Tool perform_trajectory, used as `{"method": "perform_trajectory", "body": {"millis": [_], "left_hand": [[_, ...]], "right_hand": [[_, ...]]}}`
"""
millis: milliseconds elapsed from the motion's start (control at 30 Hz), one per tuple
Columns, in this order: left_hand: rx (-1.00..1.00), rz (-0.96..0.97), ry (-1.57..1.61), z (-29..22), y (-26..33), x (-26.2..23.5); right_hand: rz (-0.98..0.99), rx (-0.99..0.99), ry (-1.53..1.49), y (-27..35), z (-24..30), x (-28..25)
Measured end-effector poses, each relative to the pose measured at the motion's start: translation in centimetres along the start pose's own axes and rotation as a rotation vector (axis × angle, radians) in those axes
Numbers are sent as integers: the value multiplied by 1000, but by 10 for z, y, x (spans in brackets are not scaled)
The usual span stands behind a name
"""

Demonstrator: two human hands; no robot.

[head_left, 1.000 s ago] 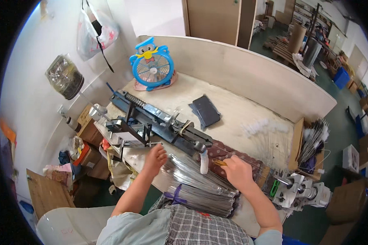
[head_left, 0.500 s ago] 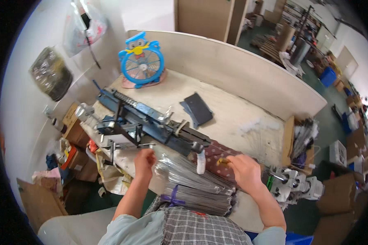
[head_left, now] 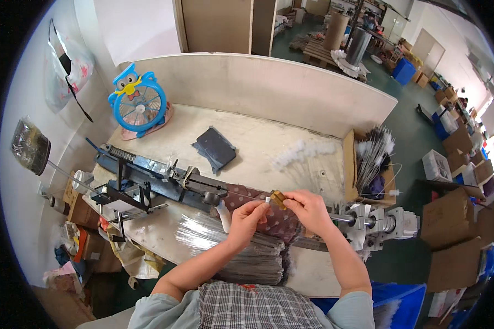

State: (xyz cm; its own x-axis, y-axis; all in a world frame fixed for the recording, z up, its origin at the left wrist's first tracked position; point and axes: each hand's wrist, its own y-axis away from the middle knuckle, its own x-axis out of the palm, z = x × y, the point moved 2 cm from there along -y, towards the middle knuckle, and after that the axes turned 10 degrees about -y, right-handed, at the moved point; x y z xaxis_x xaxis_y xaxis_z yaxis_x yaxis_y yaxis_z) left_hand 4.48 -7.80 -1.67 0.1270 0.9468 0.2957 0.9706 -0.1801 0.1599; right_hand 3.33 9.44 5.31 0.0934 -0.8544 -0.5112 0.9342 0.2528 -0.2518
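Brass-coloured and small, a piece (head_left: 278, 198) sits pinched in the fingertips of the person's right hand (head_left: 308, 209), held up just above a dark red, dotted cloth (head_left: 269, 214) that lies over the long machine (head_left: 164, 178) crossing the bench. That hand is curled nearly closed, thumb and forefinger clamped on the piece. The left hand (head_left: 247, 215) has come in close beside it, fingers bunched together and pinched on something thin and pale at its tips; what exactly it is I cannot tell. The two hands are almost meeting, fingertip to fingertip, over the cloth.

Under the forearms lies a thick bundle of thin silvery wires (head_left: 230, 247), spread along the near edge of the pale worktable (head_left: 269, 142). To the right of the hands a metal shaft and motor block (head_left: 376, 222) stick out from the machine's end. Farther back on the table lies a dark folded cloth (head_left: 217, 148), well apart from the hands, and a blue owl-shaped fan (head_left: 138, 104) stands in the far left corner.
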Motion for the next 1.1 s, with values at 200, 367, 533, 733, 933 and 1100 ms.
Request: {"method": "perform_trajectory", "body": {"millis": [200, 367, 533, 733, 933, 1100], "left_hand": [[-8, 2, 38, 2, -3, 6], [-5, -290, 131, -9, 7, -26], [-113, -279, 205, -24, 9, -22], [-132, -183, 210, -21, 12, -32], [-237, -43, 83, -26, 8, -36], [-143, -177, 357, -21, 6, -26]], "right_hand": [[95, -71, -46, 8, -2, -7], [-38, -344, 289, -3, 16, 1], [-108, -313, 372, -42, 17, 50], [52, -164, 217, -47, 26, 58], [169, 116, -80, -51, 15, 59], [44, -48, 212, -39, 34, 63]]}}
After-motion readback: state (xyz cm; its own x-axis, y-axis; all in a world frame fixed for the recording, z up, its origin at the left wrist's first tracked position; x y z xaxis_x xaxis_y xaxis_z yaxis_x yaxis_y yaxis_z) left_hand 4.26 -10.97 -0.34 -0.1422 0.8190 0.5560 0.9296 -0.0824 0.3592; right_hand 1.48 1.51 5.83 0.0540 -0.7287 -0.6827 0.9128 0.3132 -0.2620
